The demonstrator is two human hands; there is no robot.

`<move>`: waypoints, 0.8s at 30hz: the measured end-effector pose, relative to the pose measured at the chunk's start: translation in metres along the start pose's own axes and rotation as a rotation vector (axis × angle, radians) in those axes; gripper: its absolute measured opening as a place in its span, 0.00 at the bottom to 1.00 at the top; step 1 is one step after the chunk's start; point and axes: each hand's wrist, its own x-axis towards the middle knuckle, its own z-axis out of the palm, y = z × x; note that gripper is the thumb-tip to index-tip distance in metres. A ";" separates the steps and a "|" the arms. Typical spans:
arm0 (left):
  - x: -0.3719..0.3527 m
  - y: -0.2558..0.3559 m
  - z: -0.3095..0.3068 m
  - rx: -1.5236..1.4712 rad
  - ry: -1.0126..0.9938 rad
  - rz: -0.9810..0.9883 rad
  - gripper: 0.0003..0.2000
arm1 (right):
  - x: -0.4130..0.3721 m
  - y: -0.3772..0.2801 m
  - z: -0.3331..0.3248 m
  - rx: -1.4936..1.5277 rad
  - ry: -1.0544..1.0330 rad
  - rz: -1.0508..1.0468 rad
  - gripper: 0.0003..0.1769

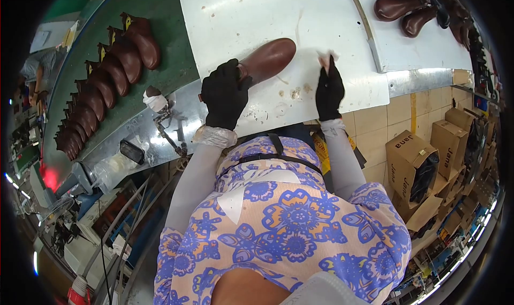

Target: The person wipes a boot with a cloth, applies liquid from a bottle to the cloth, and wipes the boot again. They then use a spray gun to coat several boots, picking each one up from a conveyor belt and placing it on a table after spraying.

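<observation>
Wiping, I judge: my left hand [226, 94] gripping brown shoe [269, 60], right hand [329, 92] beside shoe, hold unclear; next calls for steady contact.

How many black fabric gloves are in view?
2: one on the left hand, gripping a glossy brown rounded shoe; one on the right hand, over the flat white board. Others may be hidden.

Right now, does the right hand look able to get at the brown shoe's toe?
Probably yes: only bare white board shows between the right hand and the toe of the brown shoe, while the left hand grips the opposite end, leaving the toe uncovered.
</observation>
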 end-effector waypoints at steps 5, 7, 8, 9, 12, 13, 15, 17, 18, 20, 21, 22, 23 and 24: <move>0.000 0.000 -0.001 -0.016 -0.022 -0.026 0.25 | 0.035 -0.018 0.059 -0.332 -0.141 -0.572 0.24; 0.001 0.000 -0.001 -0.003 -0.021 -0.021 0.25 | 0.051 -0.017 0.076 -0.343 -0.161 -0.613 0.23; 0.000 0.000 -0.001 0.008 -0.020 -0.017 0.26 | 0.057 -0.015 0.082 -0.311 -0.184 -0.633 0.23; -0.001 0.000 -0.001 0.010 -0.024 -0.018 0.26 | 0.058 -0.013 0.085 -0.278 -0.207 -0.653 0.23; -0.001 0.000 0.000 -0.007 0.027 0.002 0.25 | 0.039 -0.015 0.076 -0.196 -0.197 -0.632 0.22; -0.001 0.001 -0.002 0.011 0.009 -0.005 0.25 | 0.026 -0.014 0.073 -0.243 -0.211 -0.627 0.22; 0.001 0.001 -0.002 0.025 -0.001 -0.007 0.25 | -0.002 -0.005 0.061 -0.206 -0.265 -0.606 0.21; 0.001 0.001 -0.001 0.007 0.016 0.005 0.25 | -0.025 0.005 0.044 -0.212 -0.290 -0.609 0.21; 0.001 0.001 -0.001 0.006 0.019 0.005 0.25 | -0.034 0.010 0.035 -0.111 -0.351 -0.494 0.21; 0.000 0.002 -0.001 0.026 0.002 -0.008 0.24 | -0.035 0.018 0.023 -0.025 -0.294 -0.285 0.20; 0.000 0.002 -0.001 0.025 0.002 -0.007 0.24 | -0.028 0.022 0.020 -0.071 -0.162 -0.273 0.20; 0.000 0.001 -0.001 0.030 0.001 -0.007 0.24 | -0.014 0.017 0.017 -0.117 -0.030 -0.260 0.19; 0.000 0.001 0.000 0.035 0.000 -0.006 0.24 | 0.006 0.001 0.011 -0.082 0.008 -0.339 0.19; 0.000 0.002 0.001 0.036 0.000 -0.005 0.24 | 0.019 0.002 0.016 -0.023 -0.018 -0.280 0.19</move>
